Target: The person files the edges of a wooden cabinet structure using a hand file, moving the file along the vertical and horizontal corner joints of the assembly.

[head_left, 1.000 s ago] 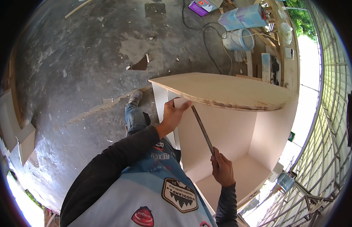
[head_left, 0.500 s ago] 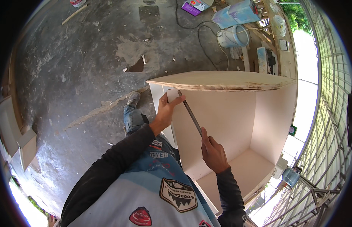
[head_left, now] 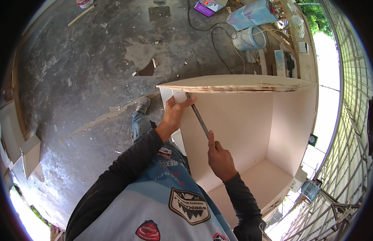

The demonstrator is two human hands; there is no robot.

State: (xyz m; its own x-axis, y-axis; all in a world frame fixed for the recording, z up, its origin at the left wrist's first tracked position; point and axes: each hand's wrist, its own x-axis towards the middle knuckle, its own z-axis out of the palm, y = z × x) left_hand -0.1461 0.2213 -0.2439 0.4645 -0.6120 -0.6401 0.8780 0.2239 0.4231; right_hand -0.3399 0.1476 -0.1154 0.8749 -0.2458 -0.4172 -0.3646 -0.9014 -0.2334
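Observation:
A slim dark metal bar that looks like a file [head_left: 200, 119] slants across the upper left of a white-lined wooden cabinet box [head_left: 230, 132]. My right hand [head_left: 221, 160] is closed round its lower end, the index finger stretched along it. At its upper end my left hand [head_left: 173, 114] is closed, one digit pressed on the bar's tip against a white edge piece [head_left: 180, 97]. That contact lies just under the box's bare wooden edge [head_left: 234, 88], which has dark streaks. The left fingers behind the white piece are partly hidden.
Beyond the box stand a pale blue bucket [head_left: 250, 39], a blue carton [head_left: 250, 15] and a purple box [head_left: 208, 7]. A cable [head_left: 214, 44] winds over the concrete floor. Pale board pieces [head_left: 30, 154] lean at the far left. Metal lattice [head_left: 351, 168] borders the right.
My right hand has moved a little up and left with the file. Its tip sits slightly higher by the wooden edge. The view has shifted slightly; my left hand keeps its place.

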